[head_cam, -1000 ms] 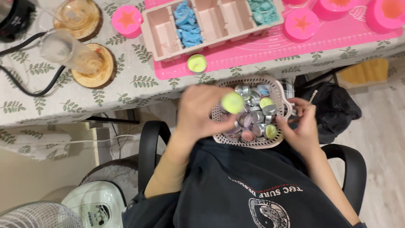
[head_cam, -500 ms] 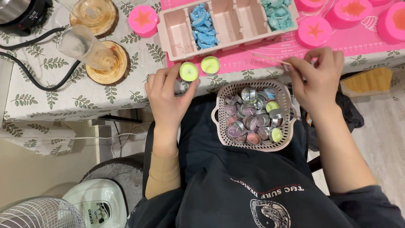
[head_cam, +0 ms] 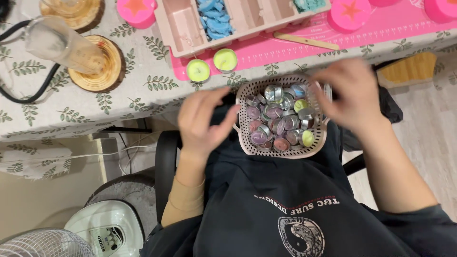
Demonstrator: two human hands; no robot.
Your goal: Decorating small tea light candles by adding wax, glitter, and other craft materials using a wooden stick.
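A pale pink perforated basket (head_cam: 247,143) rests on my lap, filled with several small tealight candles in metal cups, purple, pink and yellow-green. My left hand (head_cam: 202,121) hovers empty just left of the basket, fingers apart. My right hand (head_cam: 350,93), blurred, is over the basket's right rim with fingers spread; I see nothing in it. Two yellow-green tealights (head_cam: 198,70) (head_cam: 225,59) stand side by side at the table's near edge by the pink mat (head_cam: 371,38).
On the leaf-print tablecloth (head_cam: 143,90) sit a pink compartment tray (head_cam: 185,28) with blue wax pieces, round pink moulds (head_cam: 351,14), a wooden stick (head_cam: 304,40), a glass on a wooden coaster (head_cam: 97,66) and a black cable (head_cam: 33,90). A fan (head_cam: 43,245) stands on the floor.
Both hands came back from the table edge to the basket. A second yellow-green tealight now stands on the table beside the first. The view shifted closer.
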